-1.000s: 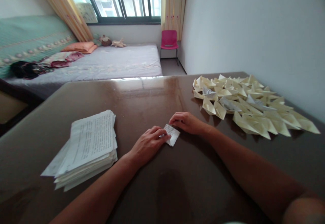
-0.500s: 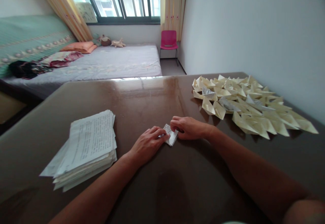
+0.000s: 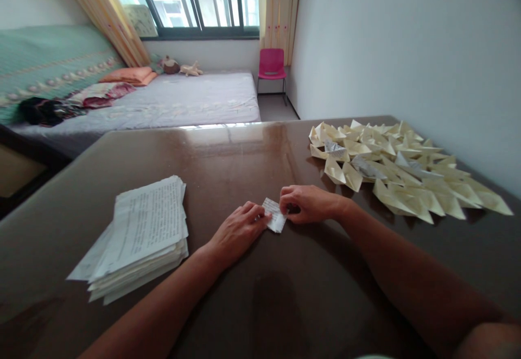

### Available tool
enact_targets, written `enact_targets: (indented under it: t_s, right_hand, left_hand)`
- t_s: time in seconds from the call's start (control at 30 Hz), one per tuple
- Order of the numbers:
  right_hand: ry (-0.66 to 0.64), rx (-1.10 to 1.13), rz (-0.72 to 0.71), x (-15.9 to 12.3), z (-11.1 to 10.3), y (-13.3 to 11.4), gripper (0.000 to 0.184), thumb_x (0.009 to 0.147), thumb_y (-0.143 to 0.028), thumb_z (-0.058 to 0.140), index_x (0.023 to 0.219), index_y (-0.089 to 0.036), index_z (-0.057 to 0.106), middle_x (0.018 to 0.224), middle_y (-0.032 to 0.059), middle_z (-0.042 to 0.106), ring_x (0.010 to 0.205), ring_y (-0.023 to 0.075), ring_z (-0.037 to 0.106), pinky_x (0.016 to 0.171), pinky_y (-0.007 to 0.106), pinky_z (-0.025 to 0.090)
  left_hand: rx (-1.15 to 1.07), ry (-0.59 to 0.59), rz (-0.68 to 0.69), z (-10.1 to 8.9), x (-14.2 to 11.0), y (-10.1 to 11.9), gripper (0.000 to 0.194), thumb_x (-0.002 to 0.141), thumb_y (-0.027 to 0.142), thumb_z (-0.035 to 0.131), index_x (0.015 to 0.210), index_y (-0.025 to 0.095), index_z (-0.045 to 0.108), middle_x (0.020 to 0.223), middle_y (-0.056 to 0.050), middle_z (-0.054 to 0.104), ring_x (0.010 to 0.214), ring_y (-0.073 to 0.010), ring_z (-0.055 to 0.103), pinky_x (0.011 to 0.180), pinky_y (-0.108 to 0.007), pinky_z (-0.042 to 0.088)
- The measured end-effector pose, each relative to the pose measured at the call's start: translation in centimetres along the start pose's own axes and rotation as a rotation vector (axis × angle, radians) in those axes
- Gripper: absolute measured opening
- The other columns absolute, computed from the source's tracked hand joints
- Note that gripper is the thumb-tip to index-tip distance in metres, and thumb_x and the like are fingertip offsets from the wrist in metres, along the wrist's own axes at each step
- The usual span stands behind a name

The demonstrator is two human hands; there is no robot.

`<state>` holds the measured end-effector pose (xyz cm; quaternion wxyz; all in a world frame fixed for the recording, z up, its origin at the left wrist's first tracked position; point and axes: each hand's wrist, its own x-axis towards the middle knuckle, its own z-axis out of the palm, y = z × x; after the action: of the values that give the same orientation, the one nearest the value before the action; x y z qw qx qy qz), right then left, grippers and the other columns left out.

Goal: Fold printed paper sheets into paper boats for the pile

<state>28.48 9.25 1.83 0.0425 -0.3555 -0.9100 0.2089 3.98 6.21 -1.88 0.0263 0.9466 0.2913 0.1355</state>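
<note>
A small folded piece of printed paper [image 3: 275, 218] lies on the brown table [image 3: 228, 164] between my two hands. My left hand [image 3: 241, 230] rests at its left edge, fingers bent together and fingertips on the paper. At the paper's right corner, my right hand [image 3: 304, 204] has thumb and fingers curled into a pinch on the edge. To the left of my hands sits a stack of printed sheets [image 3: 146, 223]. Many folded paper boats [image 3: 391, 153], mostly cream with a few of printed white paper, stand in rows on the right.
Beyond the table's far edge is a bed [image 3: 195, 96] with pillows [image 3: 128, 75] and soft toys. A pink chair [image 3: 271, 65] stands by the window wall. The white wall [image 3: 407, 39] runs along the table's right side.
My right hand moved from the paper's upper edge over its right part, then drew back to the right corner with fingers curled. My left hand stayed in place on the paper.
</note>
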Motion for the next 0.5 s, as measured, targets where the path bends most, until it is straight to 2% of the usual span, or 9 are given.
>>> enact_targets:
  t_s: [0.1, 0.2, 0.3, 0.4, 0.5]
  right_hand:
    - [-0.020, 0.068, -0.124, 0.2, 0.1, 0.3, 0.024, 0.070, -0.030, 0.075, 0.093, -0.022, 0.069, 0.095, 0.0035, 0.062, 0.090, 0.0177, 0.055, 0.076, 0.025, 0.041]
    - [0.000, 0.158, -0.190, 0.6, 0.5, 1.0, 0.020, 0.078, -0.033, 0.070, 0.093, -0.020, 0.069, 0.088, 0.0033, 0.063, 0.087, 0.0166, 0.054, 0.080, 0.027, 0.042]
    - [0.062, 0.232, -0.158, 0.9, 1.0, 1.5, 0.015, 0.088, -0.030, 0.059, 0.090, -0.018, 0.068, 0.085, 0.0035, 0.065, 0.084, 0.0149, 0.055, 0.080, 0.026, 0.042]
    - [0.099, 0.240, -0.079, 1.2, 1.5, 1.4, 0.019, 0.091, -0.029, 0.053, 0.087, -0.017, 0.067, 0.083, 0.0042, 0.065, 0.081, 0.0149, 0.056, 0.077, 0.026, 0.042]
    - [0.120, 0.162, 0.044, 1.4, 1.9, 0.8, 0.020, 0.092, -0.028, 0.051, 0.085, -0.017, 0.066, 0.083, 0.0045, 0.065, 0.079, 0.0149, 0.056, 0.073, 0.025, 0.040]
  left_hand:
    - [-0.057, 0.063, -0.042, 0.2, -0.1, 0.1, 0.026, 0.095, 0.027, 0.044, 0.113, 0.021, 0.063, 0.096, -0.006, 0.060, 0.089, -0.0177, 0.050, 0.080, -0.031, 0.049]
    - [-0.126, 0.100, -0.089, 0.3, -0.2, 0.2, 0.026, 0.094, 0.026, 0.046, 0.113, 0.022, 0.063, 0.097, -0.006, 0.061, 0.090, -0.0178, 0.050, 0.080, -0.031, 0.049]
    - [-0.190, 0.124, -0.135, 0.4, -0.4, 0.2, 0.022, 0.093, 0.027, 0.048, 0.106, 0.021, 0.066, 0.096, -0.005, 0.062, 0.090, -0.0174, 0.051, 0.080, -0.030, 0.049]
    - [-0.230, 0.154, -0.221, 0.5, -0.3, 0.1, 0.019, 0.093, 0.029, 0.050, 0.088, 0.020, 0.066, 0.092, -0.004, 0.062, 0.088, -0.0168, 0.053, 0.079, -0.031, 0.048]
    - [-0.224, 0.169, -0.325, 0.6, -0.1, 0.0, 0.023, 0.093, 0.031, 0.049, 0.079, 0.018, 0.061, 0.090, -0.004, 0.060, 0.087, -0.0172, 0.054, 0.080, -0.033, 0.048]
